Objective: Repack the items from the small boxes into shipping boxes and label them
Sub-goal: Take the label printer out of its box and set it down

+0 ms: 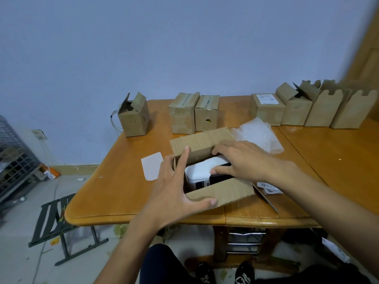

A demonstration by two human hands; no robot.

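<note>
Left hand: mine, fingers spread wide, holding nothing. The forefinger presses the far flap and the thumb lies on the near flap of the shipping box, keeping it open. Right hand: reaching in from the right, fingers curled over the far side and thumb on the near side of the white item, gripping it. White item: sits partly down inside the shipping box, top still above the rim, with a dark part under my palm that I cannot identify. Shipping box: brown cardboard, standing near the front middle of the table. Paper slip: white, flat, just left of the box. Bubble wrap: crumpled, just behind and right of the box. Printed papers: small, lying under my right forearm. Thin metal tool: beside them, kind unclear. Back edge of the table, left to right: one open box standing apart; two taped boxes touching side by side; one labelled box; then three open boxes in a close row with flaps raised. Floor, left: a dark folding stool and a wire crate.
</note>
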